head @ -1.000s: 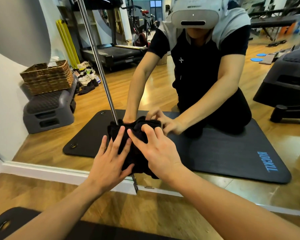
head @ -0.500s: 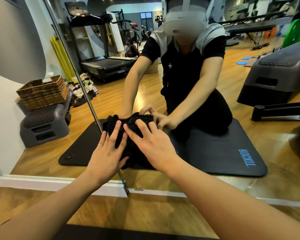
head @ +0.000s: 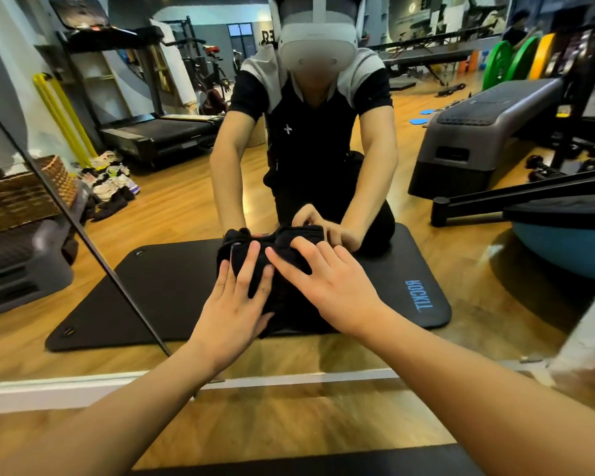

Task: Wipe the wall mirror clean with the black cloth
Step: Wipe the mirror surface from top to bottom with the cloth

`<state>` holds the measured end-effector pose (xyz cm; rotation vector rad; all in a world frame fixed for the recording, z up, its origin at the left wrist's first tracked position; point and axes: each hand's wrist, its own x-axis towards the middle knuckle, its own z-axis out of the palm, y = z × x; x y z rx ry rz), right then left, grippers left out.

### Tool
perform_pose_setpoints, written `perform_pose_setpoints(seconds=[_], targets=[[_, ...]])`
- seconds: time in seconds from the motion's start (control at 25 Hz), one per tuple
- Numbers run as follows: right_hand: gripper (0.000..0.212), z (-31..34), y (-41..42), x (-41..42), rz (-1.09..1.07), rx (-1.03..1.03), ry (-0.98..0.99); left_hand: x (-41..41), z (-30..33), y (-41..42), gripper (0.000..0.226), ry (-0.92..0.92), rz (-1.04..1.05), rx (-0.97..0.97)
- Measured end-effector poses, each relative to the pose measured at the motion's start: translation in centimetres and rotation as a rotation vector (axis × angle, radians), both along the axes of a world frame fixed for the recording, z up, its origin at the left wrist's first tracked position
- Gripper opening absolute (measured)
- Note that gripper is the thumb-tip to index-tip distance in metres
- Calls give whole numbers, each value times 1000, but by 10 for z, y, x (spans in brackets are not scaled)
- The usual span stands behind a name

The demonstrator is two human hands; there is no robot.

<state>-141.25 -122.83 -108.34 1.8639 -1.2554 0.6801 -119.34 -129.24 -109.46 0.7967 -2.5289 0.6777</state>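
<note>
Currently the black cloth (head: 282, 269) is pressed flat against the lower part of the wall mirror (head: 478, 304) by both hands, left hand (head: 232, 310) and right hand (head: 334, 286) with fingers extended, so wiping is judged underway with upper glass apparently left.

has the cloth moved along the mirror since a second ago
Yes. The cloth has slid right, away from the mirror seam it covered before.
</note>
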Motion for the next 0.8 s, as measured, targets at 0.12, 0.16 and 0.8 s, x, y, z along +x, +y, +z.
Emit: perform_pose_setpoints(seconds=[0.12,0.16,0.8], targets=[[56,-2,16,-38,-23,-15,21,-38,-3,9,98,15,-73,-32],[56,-2,23,-51,-32,-15,31,-51,-5,13,98,27,-91,-46],[55,24,141,-249,-283,38,-49,-295,-11,84,97,170,-248,-169]])
